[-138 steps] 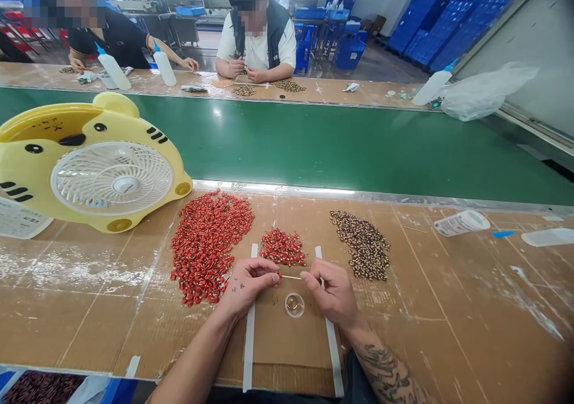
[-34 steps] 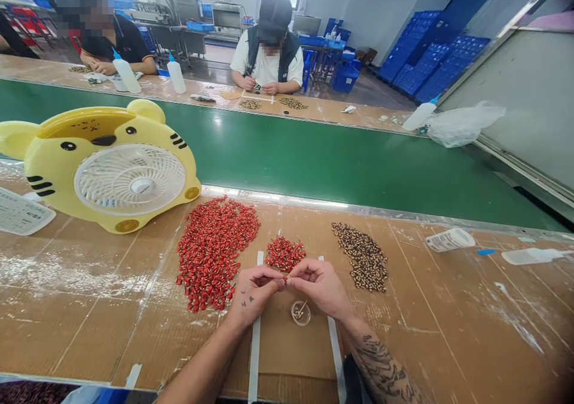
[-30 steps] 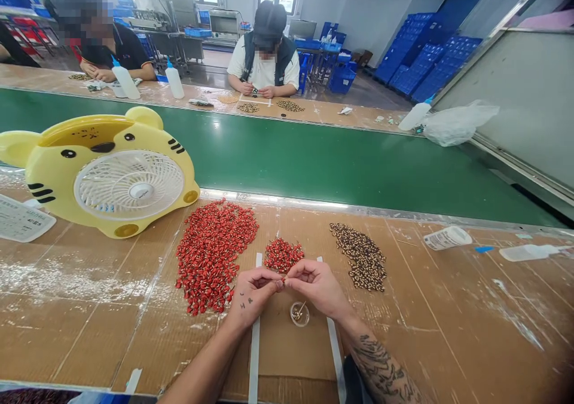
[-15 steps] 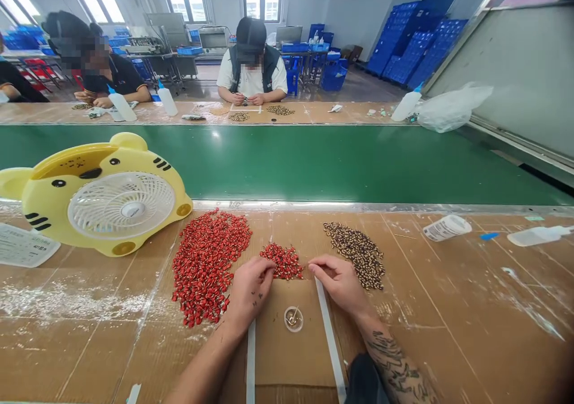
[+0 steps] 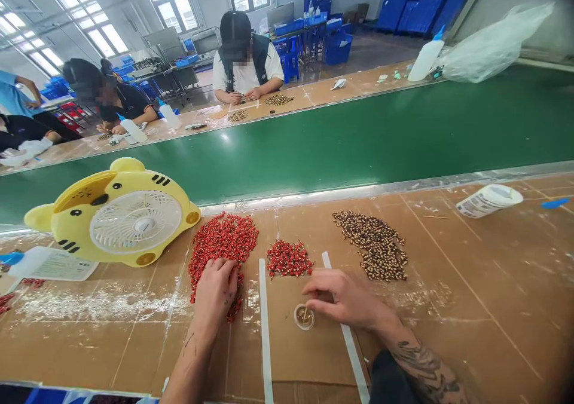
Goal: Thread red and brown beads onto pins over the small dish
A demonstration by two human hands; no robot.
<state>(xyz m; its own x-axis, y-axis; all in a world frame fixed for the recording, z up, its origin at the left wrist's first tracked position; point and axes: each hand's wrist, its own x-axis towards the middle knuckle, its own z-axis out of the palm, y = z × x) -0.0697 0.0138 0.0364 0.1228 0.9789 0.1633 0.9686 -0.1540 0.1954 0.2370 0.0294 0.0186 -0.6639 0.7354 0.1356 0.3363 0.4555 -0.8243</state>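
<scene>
Left hand [image 5: 217, 290] at the large red heap [image 5: 224, 236], fingers curled down, tips hidden; can't tell how closed that grip is, or whether it has a piece. Risk: several pieces caught at once, or strays swept loose, since they lie packed together.

Right hand [image 5: 343, 299] bent over the cup [image 5: 298, 325], thumb and forefinger close by the stick [image 5: 305, 315] standing in it. Can't tell whether this grip has closed on it. Cup is small, seemingly unfixed on the card [image 5: 309, 356]; a sideways knock could tip it. Small red heap [image 5: 289, 258] lies near the knuckles, could get scattered.
</scene>
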